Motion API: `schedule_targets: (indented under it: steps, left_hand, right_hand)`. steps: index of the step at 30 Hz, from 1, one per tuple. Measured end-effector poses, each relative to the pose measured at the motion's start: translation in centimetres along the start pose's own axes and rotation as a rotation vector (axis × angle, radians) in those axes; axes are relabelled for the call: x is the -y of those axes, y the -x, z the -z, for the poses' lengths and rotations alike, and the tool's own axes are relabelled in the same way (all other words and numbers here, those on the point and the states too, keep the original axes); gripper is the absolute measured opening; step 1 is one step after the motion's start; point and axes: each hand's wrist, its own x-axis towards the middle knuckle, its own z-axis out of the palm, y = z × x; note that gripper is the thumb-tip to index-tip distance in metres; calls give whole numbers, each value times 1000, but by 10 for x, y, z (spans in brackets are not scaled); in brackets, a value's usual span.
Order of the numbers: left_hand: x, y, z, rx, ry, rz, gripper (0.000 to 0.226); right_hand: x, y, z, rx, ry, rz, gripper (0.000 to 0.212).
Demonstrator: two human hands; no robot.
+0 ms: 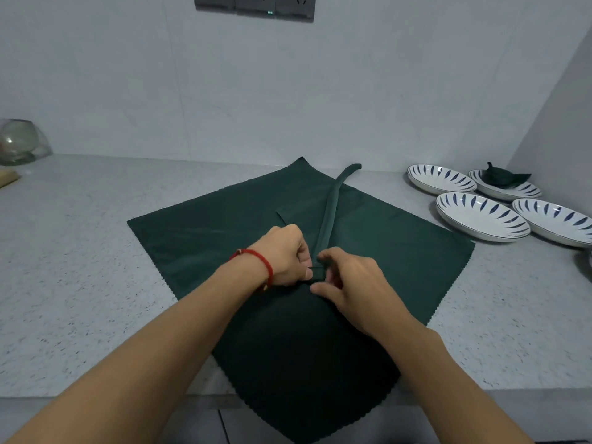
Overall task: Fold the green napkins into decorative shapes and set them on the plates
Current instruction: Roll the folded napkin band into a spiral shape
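**Entry: rolled napkin strip, near end being coiled**

A long rolled strip of dark green cloth napkin point(330, 216) is laid over flat dark green napkins point(224, 229). Its near end is pinched by the left hand point(285, 254) and the right hand point(352, 283), fingers curled on it from either side. Its long axis runs away from both hands, leaning slightly right. White blue-patterned plates point(480, 219) are placed well right of the right hand; one folded green napkin point(503, 177) is already set on the farthest.
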Motion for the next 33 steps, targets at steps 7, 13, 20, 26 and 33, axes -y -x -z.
schedule_targets:
  steps: [7,13,20,26,33]
  left_hand:
    - [2,-9,-1,-14,20,-1,5]
    - [13,-3,-29,-255,52,-100,15]
    - [-2,-22,2,-8,117,35,10]
    - [6,-25,-14,-174,24,-101,5]
    - [-5,-42,2,-56,88,32,21]
  right_hand:
    - [-6,-11,2,-39,-11,-5,22]
    - [-16,-23,4,-3,-151,-106,18]
    - [-14,-21,-3,-61,-124,-53,28]
    - [-19,-39,6,-11,-73,-89,18]
    - [-19,-40,1,-17,-24,-92,30]
